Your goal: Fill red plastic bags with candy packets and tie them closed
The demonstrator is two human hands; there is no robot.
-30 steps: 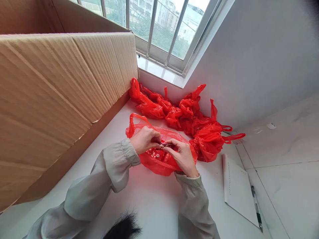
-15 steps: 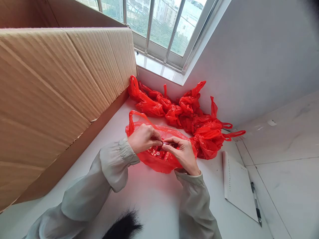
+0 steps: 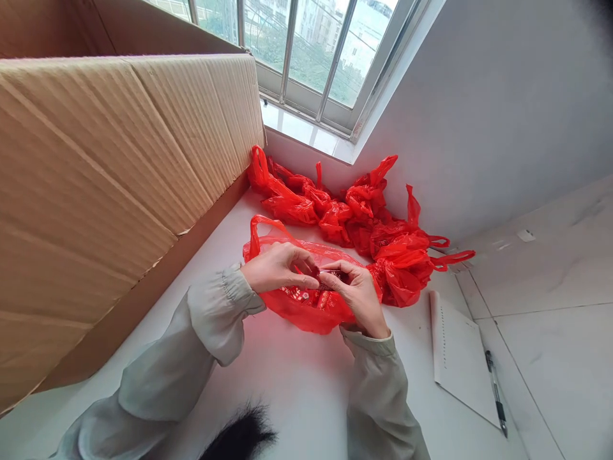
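Note:
Over an open red plastic bag (image 3: 306, 317), both hands meet at a small dark red packet (image 3: 338, 275) with light markings. My right hand (image 3: 357, 294) pinches the packet between thumb and fingers. At its left end, the curled fingers and thumb of my left hand (image 3: 282, 268) close on the packet's tip, partly hidden. Inside the bag lie red wrapped pieces (image 3: 304, 294) with white and gold print. One handle loop of the bag stands up behind my left hand.
Several tied red bags (image 3: 335, 217) lie along the wall under the barred window (image 3: 311, 64). A large cardboard box (image 3: 119, 191) stands on the left. To the right, a white notebook (image 3: 462, 358) and a pen (image 3: 496, 393) rest on the white table (image 3: 297, 396).
My left thumb has straightened and the left fingers have shifted slightly on the packet. More of the dark red packet shows in my right hand. The view has moved a little.

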